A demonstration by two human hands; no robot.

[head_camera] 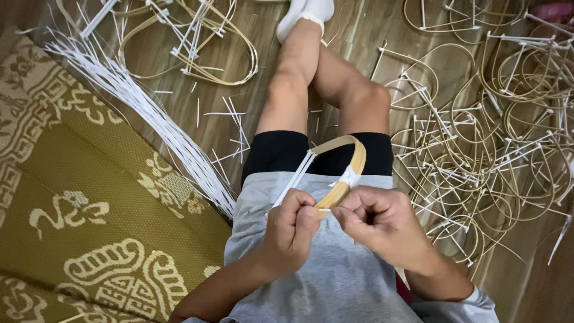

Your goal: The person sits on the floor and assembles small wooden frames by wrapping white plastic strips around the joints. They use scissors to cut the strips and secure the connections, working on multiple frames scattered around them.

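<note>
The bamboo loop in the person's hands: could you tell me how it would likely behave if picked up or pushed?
The bamboo loop is a thin bent strip, so probably springy, not floppy. It looks light: the left hand and right hand pinch it with fingertips. Its white strip seems limp and may trail.

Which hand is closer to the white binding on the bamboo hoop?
Right. The right hand pinches just below the white binding on the bamboo hoop; the left hand grips farther down, at the hoop's end.

No packages, labels, signs or screens show anywhere in this view.
</note>
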